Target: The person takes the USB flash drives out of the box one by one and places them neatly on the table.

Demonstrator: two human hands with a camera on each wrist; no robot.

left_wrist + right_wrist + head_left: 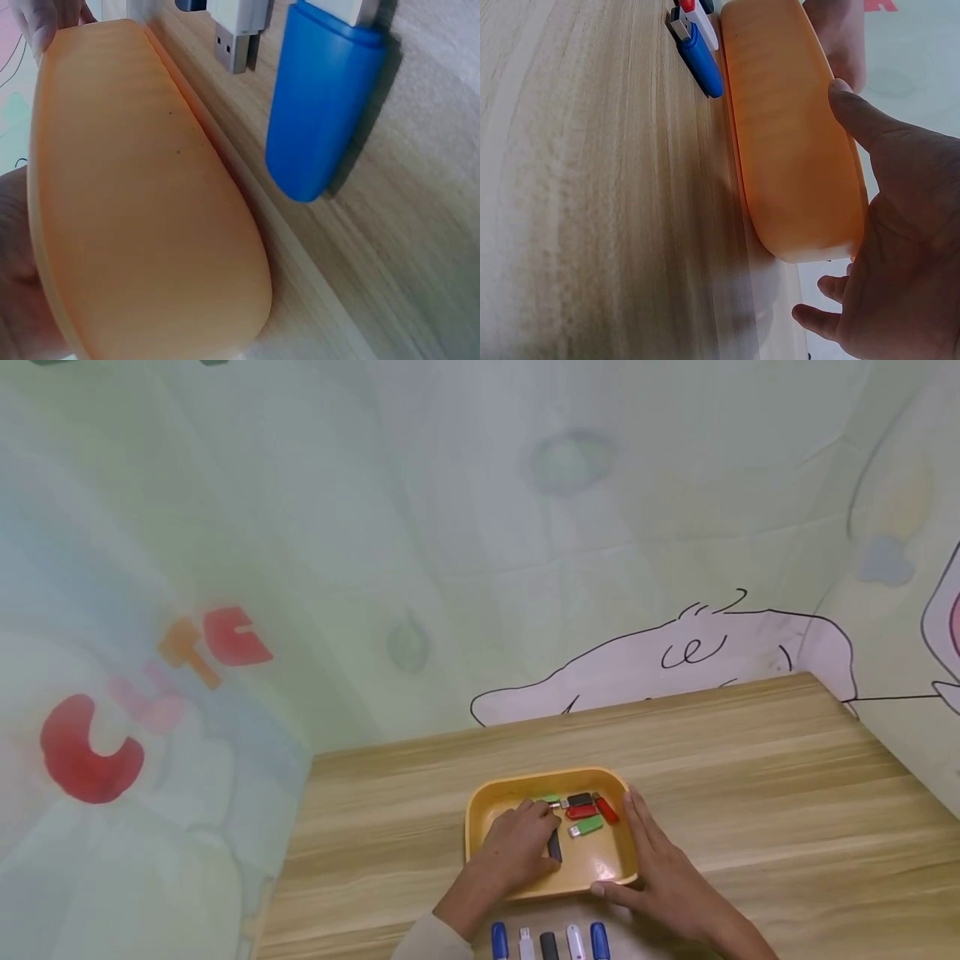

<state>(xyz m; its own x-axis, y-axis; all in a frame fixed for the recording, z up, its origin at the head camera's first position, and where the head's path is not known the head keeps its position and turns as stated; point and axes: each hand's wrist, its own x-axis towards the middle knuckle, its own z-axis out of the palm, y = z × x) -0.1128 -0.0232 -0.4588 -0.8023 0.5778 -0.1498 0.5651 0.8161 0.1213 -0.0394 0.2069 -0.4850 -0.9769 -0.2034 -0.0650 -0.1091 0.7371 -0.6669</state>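
Observation:
A yellow-orange plastic tray (551, 893) holds several USB sticks: green (586, 827), red (606, 808) and black (580, 799). My left hand (517, 843) reaches inside, its thumb and forefinger bent about the ends of another black USB stick (555, 847). In the left wrist view the tray wall (150, 187) hides those fingertips. My right hand (667, 868) steadies the tray's right side, fingers extended along the outside and thumb touching the front rim. The right wrist view shows the right thumb (862, 112) against the rim, the other fingers apart.
In front of the tray stand several USB sticks in a row: blue ones (600, 941) at both ends, white (575, 942) and black (549, 946) between. The wood-grain table (750, 777) meets a printed cloth backdrop (450, 568) behind and at the left.

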